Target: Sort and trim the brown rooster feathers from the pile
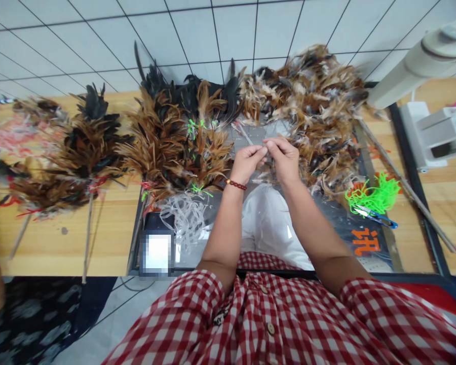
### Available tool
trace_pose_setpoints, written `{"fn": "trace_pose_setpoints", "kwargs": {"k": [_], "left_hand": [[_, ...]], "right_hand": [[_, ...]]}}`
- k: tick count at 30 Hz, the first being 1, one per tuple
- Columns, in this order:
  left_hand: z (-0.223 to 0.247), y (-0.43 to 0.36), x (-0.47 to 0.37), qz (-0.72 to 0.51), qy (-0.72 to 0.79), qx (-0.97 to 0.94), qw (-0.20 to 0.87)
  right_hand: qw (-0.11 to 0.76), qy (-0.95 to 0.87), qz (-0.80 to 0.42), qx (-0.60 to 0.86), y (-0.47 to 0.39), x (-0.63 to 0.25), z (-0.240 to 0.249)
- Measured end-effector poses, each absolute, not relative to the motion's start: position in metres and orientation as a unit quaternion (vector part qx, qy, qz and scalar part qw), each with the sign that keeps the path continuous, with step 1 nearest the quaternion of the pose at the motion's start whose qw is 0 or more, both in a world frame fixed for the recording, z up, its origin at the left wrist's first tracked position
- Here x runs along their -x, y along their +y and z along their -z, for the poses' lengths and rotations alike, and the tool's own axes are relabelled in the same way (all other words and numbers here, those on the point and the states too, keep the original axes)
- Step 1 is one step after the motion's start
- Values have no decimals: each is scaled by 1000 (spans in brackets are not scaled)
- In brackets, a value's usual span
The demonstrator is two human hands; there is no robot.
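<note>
My left hand (248,161), with a beaded bracelet at its wrist, is pinched closed over the middle of the glass tabletop. Against its fingertips meet those of my right hand (285,156), also closed. Whatever lies between the fingers is too small to name. A pale thin strip (243,133) shows just beyond my left hand. Brown and black feather bunches (155,132), some tied with green string, lie to the left. A large pile of brown and white feathers (323,121) spreads behind and to the right of my hands.
Clear ribbon (184,215) lies near a dark device at front left. Bright green string (380,195) and blue scissors (376,217) are at right, beside a long stick (403,180). A white cylinder (414,66) stands at back right. Another person's arm shows at far left.
</note>
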State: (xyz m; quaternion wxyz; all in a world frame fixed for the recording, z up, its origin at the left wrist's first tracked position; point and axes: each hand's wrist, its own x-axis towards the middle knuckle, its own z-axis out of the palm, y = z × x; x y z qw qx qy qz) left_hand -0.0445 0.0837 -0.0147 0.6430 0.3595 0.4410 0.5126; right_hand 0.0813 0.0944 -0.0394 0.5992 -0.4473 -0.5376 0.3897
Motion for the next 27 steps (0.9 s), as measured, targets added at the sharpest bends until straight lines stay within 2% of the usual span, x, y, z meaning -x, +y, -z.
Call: {"fn": "trace_pose_setpoints", "kwargs": {"k": [5,11,17,27], "left_hand": [[17,85,45,-520,450,-309,657],[16,85,45,-536,438,-270,669],[13,85,45,-547,428,-260,671],[12,83,46,-504,418,-297,695]], "right_hand": [[591,-516,-422,455,96,-84,43],[547,-614,-374,428,90,-87,34],[527,-634,-396,405,91,-87,35],[581,-546,-448,406,96,-82,39]]}}
